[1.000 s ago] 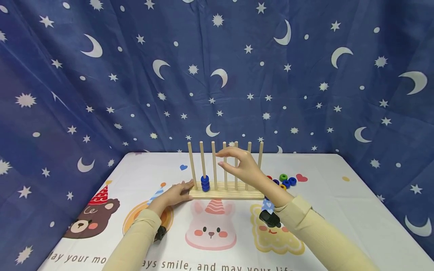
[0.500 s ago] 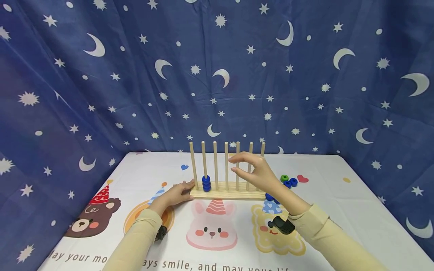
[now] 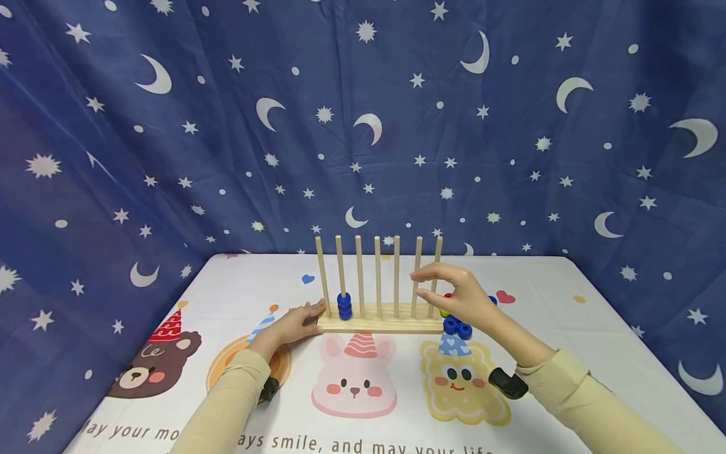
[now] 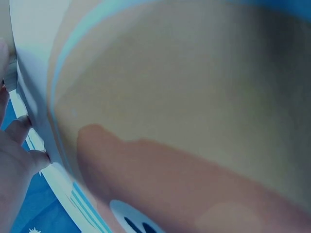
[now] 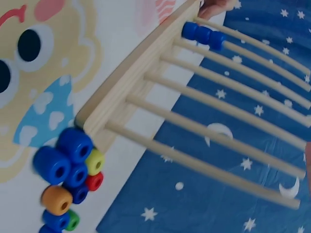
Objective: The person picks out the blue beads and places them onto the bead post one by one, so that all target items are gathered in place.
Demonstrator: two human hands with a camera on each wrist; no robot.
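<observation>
A wooden rack (image 3: 380, 325) with several upright pegs stands on the table. Three blue beads (image 3: 344, 306) are stacked on its second peg from the left. At the rack's left end my left hand (image 3: 292, 325) grips the base between thumb and fingers; parts of that hand (image 4: 17, 160) show in the left wrist view. My right hand (image 3: 462, 296) hovers before the rightmost pegs, thumb and index finger curved with a gap between them and holding nothing. Loose beads (image 5: 58, 165), blue, yellow, red, orange and green, lie by the rack's right end, partly hidden by this hand in the head view.
A white cloth (image 3: 567, 353) printed with cartoon animals and lettering covers the table. Behind it hangs a dark blue curtain (image 3: 363, 176) with stars and moons. Each wrist wears a small black camera, one of them the right camera (image 3: 508, 383).
My right hand has moved to the right, from the middle pegs to the rightmost ones, its thumb and index finger still apart. The left hand and the stacked blue beads have stayed put.
</observation>
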